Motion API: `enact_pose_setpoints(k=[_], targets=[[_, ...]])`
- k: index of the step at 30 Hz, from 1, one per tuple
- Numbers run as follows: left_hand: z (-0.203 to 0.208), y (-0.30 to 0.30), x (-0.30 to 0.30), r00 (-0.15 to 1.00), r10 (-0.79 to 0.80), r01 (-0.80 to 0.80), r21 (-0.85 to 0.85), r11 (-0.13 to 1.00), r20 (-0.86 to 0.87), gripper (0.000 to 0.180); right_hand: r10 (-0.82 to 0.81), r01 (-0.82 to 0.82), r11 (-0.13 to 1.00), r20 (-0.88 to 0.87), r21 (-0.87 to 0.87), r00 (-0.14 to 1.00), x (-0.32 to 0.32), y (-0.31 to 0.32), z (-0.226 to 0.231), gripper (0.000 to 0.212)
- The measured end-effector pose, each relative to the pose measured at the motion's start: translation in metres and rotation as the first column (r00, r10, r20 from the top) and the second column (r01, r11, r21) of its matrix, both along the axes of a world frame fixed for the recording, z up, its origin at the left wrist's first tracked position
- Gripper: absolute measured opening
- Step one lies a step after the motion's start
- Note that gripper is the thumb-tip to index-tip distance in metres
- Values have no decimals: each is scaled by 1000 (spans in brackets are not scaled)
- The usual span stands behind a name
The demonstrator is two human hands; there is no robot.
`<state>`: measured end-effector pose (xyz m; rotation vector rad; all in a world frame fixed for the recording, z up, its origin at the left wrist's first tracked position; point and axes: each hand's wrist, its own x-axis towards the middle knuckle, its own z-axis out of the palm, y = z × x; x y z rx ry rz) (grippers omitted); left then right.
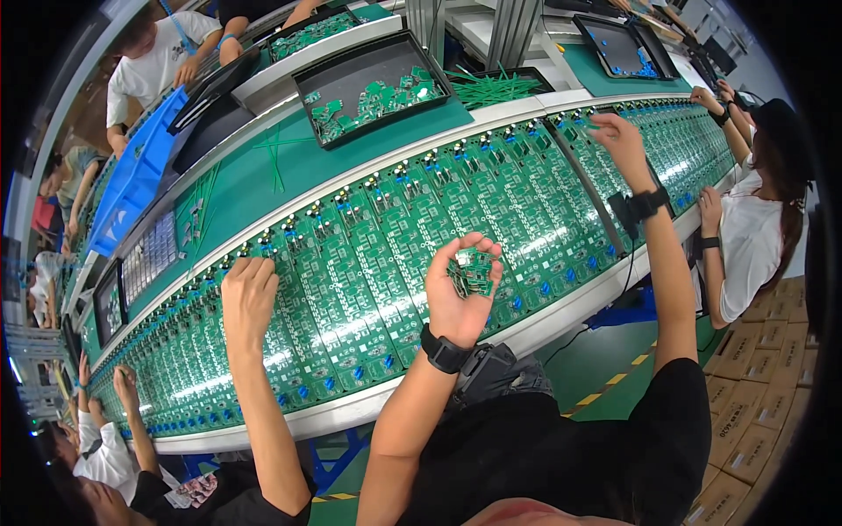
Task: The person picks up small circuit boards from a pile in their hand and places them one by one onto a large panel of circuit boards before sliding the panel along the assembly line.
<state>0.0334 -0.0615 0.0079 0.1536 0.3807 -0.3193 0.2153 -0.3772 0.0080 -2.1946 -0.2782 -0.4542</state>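
My left hand (462, 298) is palm up above the conveyor, its fingers curled round a small pile of little green circuit boards (474, 270). A dark strap sits on that wrist. Further right, my right hand (619, 145) hovers over the far edge of the line, fingers stretched apart to the left with nothing visible between them. Beneath both hands lie long green circuit board panels (395, 263), side by side. They carry upright small boards and capacitors along the far edge and blue parts (517, 303) along the near edge. A dark gap (583, 188) divides two panels below my right hand.
A co-worker's closed hand (250, 294) is over the panels at my left; other people work on both sides. Beyond the line are a black tray (373, 92) of small boards, green strips (495, 88) and a blue crate (140, 175). Cartons (759, 386) stack at right.
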Motion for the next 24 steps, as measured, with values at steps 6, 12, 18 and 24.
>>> enact_pose_setpoints(k=[6, 12, 18, 24], targets=[[-4, 3, 2, 1000, 11, -11, -8, 1000, -3, 22, -225, 165, 925, -145, -341, 963, 37, -36, -21, 15], [-1, 1, 3, 999, 9, -10, -40, 999, -33, 21, -231, 204, 919, -41, -336, 972, 47, -33, -40, 13], [1, 0, 3, 1000, 22, -23, -33, 999, -17, 17, -253, 229, 875, 1, -427, 967, 51, -26, -38, 16], [3, -2, 3, 1000, 20, -21, -21, 1000, -11, 17, -260, 246, 842, 39, -481, 965, 51, -23, -35, 17]])
